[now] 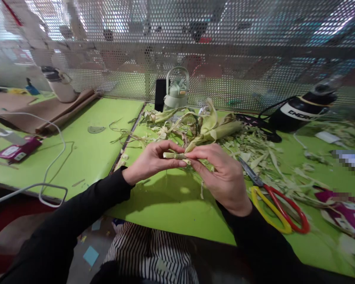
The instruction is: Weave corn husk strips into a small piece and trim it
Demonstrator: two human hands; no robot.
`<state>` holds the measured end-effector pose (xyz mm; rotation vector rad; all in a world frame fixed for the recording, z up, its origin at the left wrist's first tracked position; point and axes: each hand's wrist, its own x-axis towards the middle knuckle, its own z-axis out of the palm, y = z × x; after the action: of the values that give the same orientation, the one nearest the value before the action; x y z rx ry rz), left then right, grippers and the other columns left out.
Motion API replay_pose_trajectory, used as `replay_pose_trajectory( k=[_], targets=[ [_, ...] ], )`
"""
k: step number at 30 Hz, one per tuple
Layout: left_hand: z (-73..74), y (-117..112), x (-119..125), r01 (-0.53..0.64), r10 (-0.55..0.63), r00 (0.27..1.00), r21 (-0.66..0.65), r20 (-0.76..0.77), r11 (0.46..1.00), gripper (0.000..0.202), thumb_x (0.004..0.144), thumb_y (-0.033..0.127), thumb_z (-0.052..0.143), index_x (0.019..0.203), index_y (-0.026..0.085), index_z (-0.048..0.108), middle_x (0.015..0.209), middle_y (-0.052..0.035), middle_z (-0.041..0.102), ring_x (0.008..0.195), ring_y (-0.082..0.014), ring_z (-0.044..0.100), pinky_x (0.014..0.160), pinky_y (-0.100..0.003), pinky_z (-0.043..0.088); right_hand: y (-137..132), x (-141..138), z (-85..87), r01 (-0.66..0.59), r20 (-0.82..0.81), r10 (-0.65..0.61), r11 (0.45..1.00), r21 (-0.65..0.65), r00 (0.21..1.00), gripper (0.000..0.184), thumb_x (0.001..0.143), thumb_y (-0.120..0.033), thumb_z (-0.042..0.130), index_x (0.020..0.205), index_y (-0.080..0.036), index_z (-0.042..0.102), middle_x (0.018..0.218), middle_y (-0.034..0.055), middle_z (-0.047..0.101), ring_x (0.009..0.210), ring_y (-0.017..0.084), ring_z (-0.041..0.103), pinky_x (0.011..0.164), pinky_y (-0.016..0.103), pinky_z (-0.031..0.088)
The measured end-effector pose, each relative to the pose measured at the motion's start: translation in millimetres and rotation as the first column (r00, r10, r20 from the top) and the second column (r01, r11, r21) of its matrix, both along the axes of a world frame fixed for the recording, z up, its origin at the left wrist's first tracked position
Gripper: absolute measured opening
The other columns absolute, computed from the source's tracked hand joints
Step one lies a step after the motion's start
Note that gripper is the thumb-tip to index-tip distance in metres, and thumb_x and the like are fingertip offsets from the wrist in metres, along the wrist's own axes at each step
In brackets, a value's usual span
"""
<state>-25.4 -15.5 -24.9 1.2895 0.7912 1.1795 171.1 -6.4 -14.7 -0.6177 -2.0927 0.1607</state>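
Note:
Between my two hands is a pale green corn husk piece with a thick cut stalk end [173, 156]. My left hand [149, 161] pinches it between thumb and fingers, with the cut end showing across the fingers. Close beside it, my right hand [225, 177] grips the same piece with thumb and forefinger, and the fingertips partly hide it. Just behind the hands lies a heap of corn husks [225, 130], with shreds spreading to the right. Scissors [269, 191] with one yellow and one red handle rest partly open beside my right hand.
A pale green bottle [176, 94] and a dark phone-like slab [160, 95] stand by the perforated metal screen [121, 59]. Farther right leans a black bottle [298, 108]. On the left are brown paper [44, 114], a cream bottle [60, 85] and a white cable [59, 142].

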Motion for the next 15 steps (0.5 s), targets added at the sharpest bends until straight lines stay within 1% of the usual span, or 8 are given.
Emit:
replay_pose_trajectory(
  k=[2, 5, 7, 9, 10, 12, 13, 15],
  targets=[
    [-1.0, -1.8, 1.9, -0.005, 0.005, 0.999, 0.003, 0.034, 1.000, 0.034, 0.065, 0.027, 0.091, 0.088, 0.013, 0.070, 0.085, 0.0001, 0.070, 0.078, -0.0114, 0.067, 0.076, -0.028, 0.057, -0.3, 0.9, 0.6, 0.012, 0.012, -0.013, 0.999, 0.040, 1.000, 0.011, 0.091, -0.015, 0.068, 0.098, -0.024, 0.071, 0.093, 0.0045, 0.078, 0.088, 0.020, 0.072, 0.075, 0.035, 0.058],
    [-6.4, -2.7, 5.5, 0.011, -0.009, 0.994, -0.015, 0.112, 1.000, 0.029, 0.070, 0.025, 0.088, 0.089, 0.014, 0.069, 0.086, 0.0003, 0.071, 0.080, -0.0110, 0.070, 0.081, -0.028, 0.058, -0.3, 1.7, 1.9, 0.038, 0.048, -0.043, 0.994, 0.107, 0.998, 0.013, 0.091, -0.014, 0.068, 0.098, -0.024, 0.070, 0.093, 0.0049, 0.077, 0.088, 0.021, 0.072, 0.075, 0.036, 0.057],
    [-11.2, -1.6, 7.7, 0.031, -0.021, 0.986, -0.057, 0.164, 0.998, 0.029, 0.072, 0.025, 0.088, 0.089, 0.014, 0.067, 0.085, 0.0006, 0.073, 0.079, -0.0108, 0.071, 0.084, -0.029, 0.058, 0.6, 1.7, 2.5, 0.053, 0.084, -0.067, 0.987, 0.153, 0.994, 0.012, 0.091, -0.014, 0.067, 0.098, -0.024, 0.070, 0.093, 0.0054, 0.077, 0.086, 0.022, 0.071, 0.075, 0.038, 0.057],
    [-14.9, 0.6, 9.2, 0.065, -0.037, 0.972, -0.114, 0.231, 0.991, 0.031, 0.071, 0.028, 0.088, 0.087, 0.015, 0.064, 0.081, 0.0009, 0.074, 0.076, -0.0109, 0.072, 0.084, -0.030, 0.059, 1.9, 1.3, 2.2, 0.052, 0.109, -0.069, 0.987, 0.153, 0.992, 0.010, 0.092, -0.016, 0.066, 0.099, -0.023, 0.069, 0.094, 0.0063, 0.077, 0.087, 0.023, 0.071, 0.077, 0.040, 0.057],
    [-15.9, 1.5, 9.6, 0.081, -0.040, 0.962, -0.143, 0.271, 0.986, 0.033, 0.071, 0.029, 0.088, 0.087, 0.015, 0.063, 0.080, 0.0010, 0.075, 0.075, -0.0111, 0.073, 0.084, -0.030, 0.059, 2.6, 1.2, 1.6, 0.038, 0.112, -0.051, 0.992, 0.118, 0.992, 0.010, 0.093, -0.017, 0.066, 0.100, -0.023, 0.070, 0.096, 0.0069, 0.077, 0.090, 0.023, 0.071, 0.078, 0.040, 0.058],
    [-16.1, 2.5, 10.1, 0.110, -0.040, 0.939, -0.188, 0.342, 0.976, 0.034, 0.071, 0.029, 0.089, 0.086, 0.016, 0.060, 0.079, 0.0011, 0.076, 0.075, -0.0116, 0.074, 0.083, -0.030, 0.060, 4.0, 1.4, -0.2, 0.001, 0.060, 0.001, 1.000, -0.031, 0.998, 0.012, 0.093, -0.019, 0.064, 0.104, -0.022, 0.069, 0.102, 0.0073, 0.076, 0.093, 0.021, 0.071, 0.080, 0.038, 0.059],
    [-15.5, 2.3, 10.3, 0.120, -0.038, 0.931, -0.206, 0.364, 0.971, 0.034, 0.071, 0.028, 0.088, 0.085, 0.016, 0.060, 0.079, 0.0011, 0.076, 0.075, -0.0116, 0.074, 0.083, -0.030, 0.060, 4.6, 1.8, -1.3, -0.014, 0.001, 0.015, 0.992, -0.125, 1.000, 0.013, 0.093, -0.020, 0.065, 0.105, -0.022, 0.069, 0.103, 0.0068, 0.076, 0.093, 0.020, 0.071, 0.080, 0.037, 0.059],
    [-13.9, 1.1, 10.8, 0.129, -0.033, 0.926, -0.233, 0.376, 0.964, 0.033, 0.071, 0.025, 0.087, 0.084, 0.017, 0.058, 0.081, 0.0013, 0.076, 0.075, -0.0114, 0.074, 0.083, -0.029, 0.060, 5.8, 2.9, -3.1, -0.021, -0.145, -0.021, 0.958, -0.284, 0.989, 0.014, 0.092, -0.025, 0.068, 0.106, -0.023, 0.068, 0.103, 0.0048, 0.075, 0.091, 0.018, 0.070, 0.080, 0.035, 0.058]
  ],
)
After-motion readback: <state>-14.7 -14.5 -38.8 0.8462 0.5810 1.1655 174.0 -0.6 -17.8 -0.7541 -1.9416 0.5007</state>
